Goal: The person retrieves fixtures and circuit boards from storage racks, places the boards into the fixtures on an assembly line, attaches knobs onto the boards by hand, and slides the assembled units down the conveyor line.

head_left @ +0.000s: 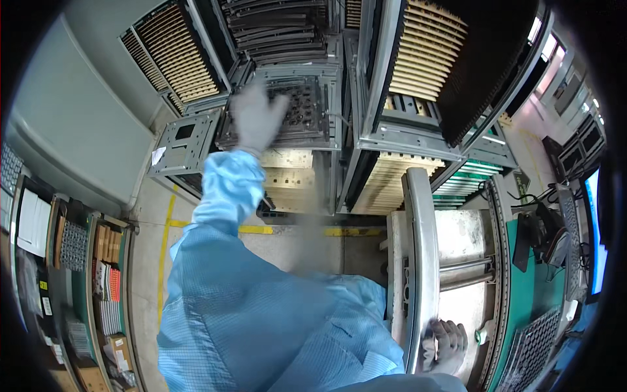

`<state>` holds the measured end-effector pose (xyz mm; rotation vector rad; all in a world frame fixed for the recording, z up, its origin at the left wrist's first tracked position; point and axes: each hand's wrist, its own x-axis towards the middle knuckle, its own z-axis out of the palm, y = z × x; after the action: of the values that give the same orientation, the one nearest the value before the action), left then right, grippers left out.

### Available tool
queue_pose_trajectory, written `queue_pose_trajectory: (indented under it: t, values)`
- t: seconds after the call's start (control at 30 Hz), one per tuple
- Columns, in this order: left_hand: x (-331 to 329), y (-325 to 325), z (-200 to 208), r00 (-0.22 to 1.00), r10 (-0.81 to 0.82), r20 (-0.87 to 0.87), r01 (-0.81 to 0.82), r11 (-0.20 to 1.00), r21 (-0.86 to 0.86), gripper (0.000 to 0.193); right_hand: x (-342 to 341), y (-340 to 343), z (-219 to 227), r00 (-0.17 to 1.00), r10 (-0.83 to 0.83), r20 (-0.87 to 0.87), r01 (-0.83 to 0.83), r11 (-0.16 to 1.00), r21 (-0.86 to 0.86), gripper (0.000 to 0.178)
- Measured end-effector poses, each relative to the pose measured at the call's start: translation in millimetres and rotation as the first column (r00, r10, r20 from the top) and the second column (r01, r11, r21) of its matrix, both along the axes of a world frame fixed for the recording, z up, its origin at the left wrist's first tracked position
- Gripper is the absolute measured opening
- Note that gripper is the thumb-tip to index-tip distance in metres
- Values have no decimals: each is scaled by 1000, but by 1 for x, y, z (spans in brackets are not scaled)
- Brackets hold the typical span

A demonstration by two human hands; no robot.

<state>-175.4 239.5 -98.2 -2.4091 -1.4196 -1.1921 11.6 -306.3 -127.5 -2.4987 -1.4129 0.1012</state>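
My left hand (258, 121), in a pale grey glove and blurred by motion, reaches forward over the left part of a dark, flat tray (304, 111) with many small cutouts or fittings. Its thumb is spread from the fingers and I see nothing in it; whether it touches the tray I cannot tell. The tray lies on a grey metal frame in front of a rack. At the lower right, my right hand (447, 343), also gloved, is beside a long metal rail (423, 248). Its fingers are bent and slightly apart, with no object visible in them.
Slotted racks (424, 52) stand ahead. A grey metal plate (186, 140) is left of the tray. Shelves with boxes (108, 245) line the left. A green-topped bench (539, 313) and a screen (594, 228) are at right. Yellow tape (353, 232) marks the floor.
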Motion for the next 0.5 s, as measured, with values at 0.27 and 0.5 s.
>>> queue_pose_trajectory:
  t: [0.27, 0.5]
  values:
    - [-190, 181, -115, 973, -217, -74, 154, 856, -493, 68, 18, 45, 6, 978, 205, 36, -208, 973, 97, 41]
    - [-161, 73, -51, 513, 125, 849, 652, 587, -480, 58, 14, 47, 4, 978, 144, 150, -178, 952, 248, 44]
